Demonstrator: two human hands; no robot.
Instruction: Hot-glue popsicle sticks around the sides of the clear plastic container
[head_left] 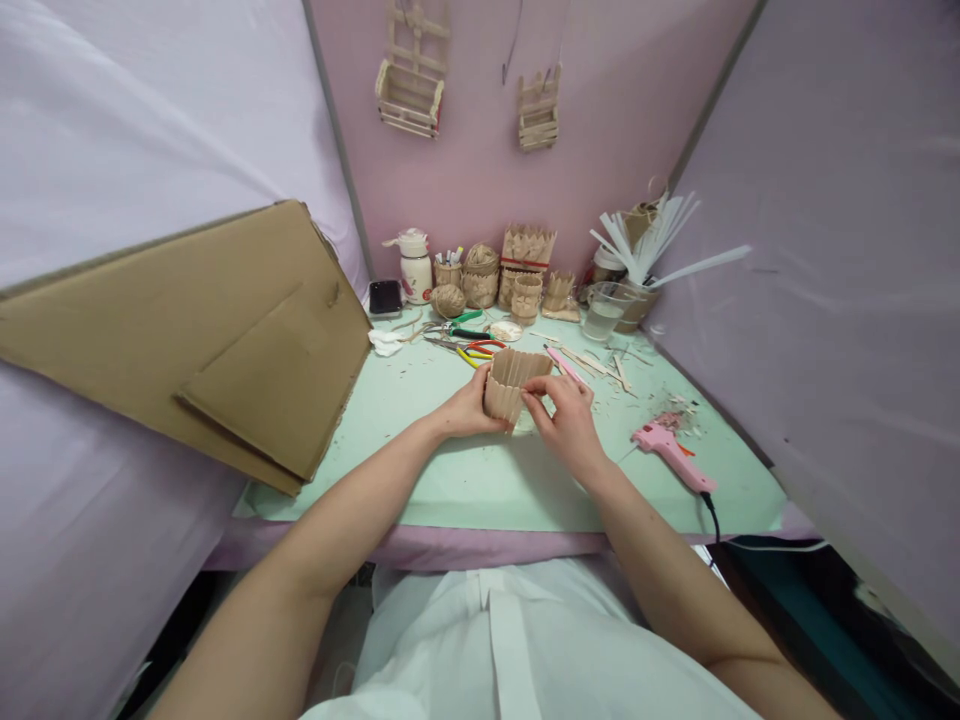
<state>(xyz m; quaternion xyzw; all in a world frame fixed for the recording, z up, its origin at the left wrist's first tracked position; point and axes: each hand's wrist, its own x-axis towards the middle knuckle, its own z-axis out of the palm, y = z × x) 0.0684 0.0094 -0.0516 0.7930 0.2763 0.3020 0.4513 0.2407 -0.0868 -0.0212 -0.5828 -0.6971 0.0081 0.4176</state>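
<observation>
White fabric clothing lies nearest. Left hand clamps a tan, slatted wooden cup over the pale-green tabletop, apparently steadying it; right-hand fingertips gather at its wall, their grip indeterminable. 1 pink plastic glue gun rests right, seemingly for reach.

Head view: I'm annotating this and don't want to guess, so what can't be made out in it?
Head view, craft-stick cup: its inside bottom is hidden by its near wall.
Head view, right hand: anything between its fingers is too small to tell.
Head view, white bottle: its markings are too small to identify.
Head view, larger hanging craft-stick piece: its top is cut off by the upper edge.
</observation>
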